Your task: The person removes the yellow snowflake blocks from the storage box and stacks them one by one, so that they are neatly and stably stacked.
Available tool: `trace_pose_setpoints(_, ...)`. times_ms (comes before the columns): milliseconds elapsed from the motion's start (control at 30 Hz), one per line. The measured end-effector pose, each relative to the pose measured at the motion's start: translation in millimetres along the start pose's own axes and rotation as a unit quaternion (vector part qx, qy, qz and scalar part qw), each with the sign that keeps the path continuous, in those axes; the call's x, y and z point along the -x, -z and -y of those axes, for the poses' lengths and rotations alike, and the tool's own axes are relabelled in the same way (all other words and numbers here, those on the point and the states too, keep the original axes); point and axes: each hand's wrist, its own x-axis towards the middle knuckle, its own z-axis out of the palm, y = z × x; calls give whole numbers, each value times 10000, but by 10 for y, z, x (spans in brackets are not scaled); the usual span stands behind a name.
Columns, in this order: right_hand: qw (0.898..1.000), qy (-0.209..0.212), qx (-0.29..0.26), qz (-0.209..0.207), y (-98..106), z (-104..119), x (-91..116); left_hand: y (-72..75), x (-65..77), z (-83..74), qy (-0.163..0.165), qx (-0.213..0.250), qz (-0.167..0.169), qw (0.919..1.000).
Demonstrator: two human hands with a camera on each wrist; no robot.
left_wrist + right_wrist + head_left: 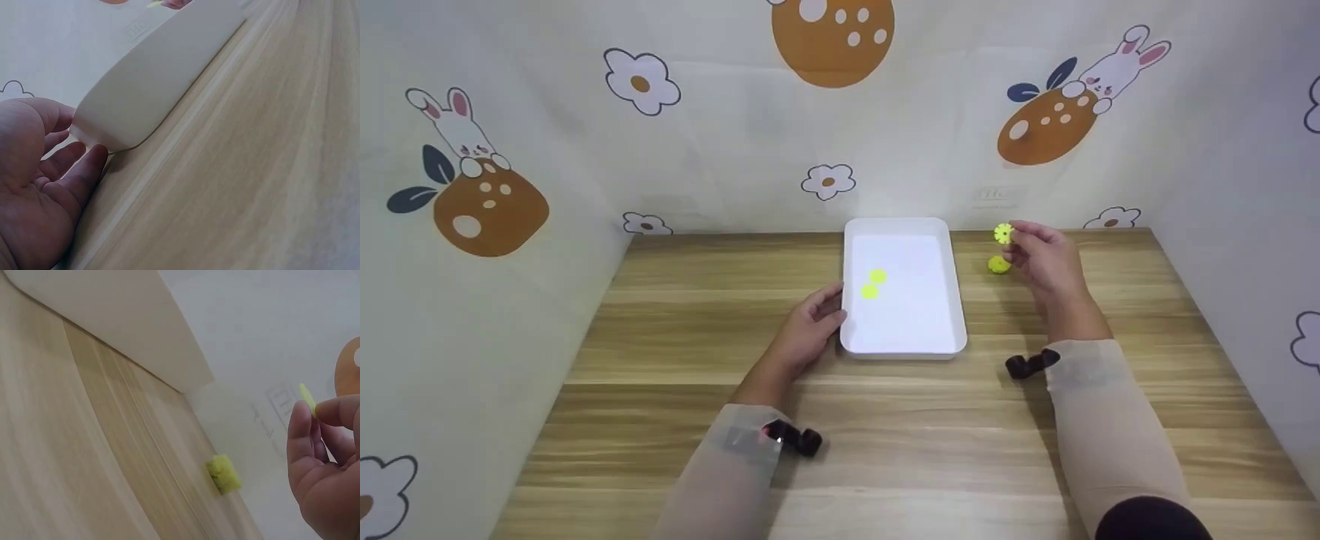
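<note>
My right hand [1044, 259] pinches a yellow notched plastic disc [1003, 233] between thumb and fingers; the right wrist view shows it edge-on. Below it, a stack of similar yellow discs [998, 265] lies on its side on the table [101, 399], right of a white rectangular tray [904, 330]. Two yellow discs [874, 284] lie flat inside the tray, left of its middle. My left hand [808, 330] rests against the tray's left side, with loosely bent fingers [59, 115] and thumb [93, 169] touching its outer wall.
A pale cloth [720, 127] printed with rabbits, oranges and flowers stands behind the table and along both sides. The tray's far end is close to the back cloth. A small black camera [802, 439] is strapped to each sleeve.
</note>
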Motion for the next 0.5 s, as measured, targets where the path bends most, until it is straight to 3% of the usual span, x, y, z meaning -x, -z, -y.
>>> trace_pose_setpoints(500,9981,-536,251,-140,236,-142,-135,-7,-23,-5,174,-89,-105,9998)
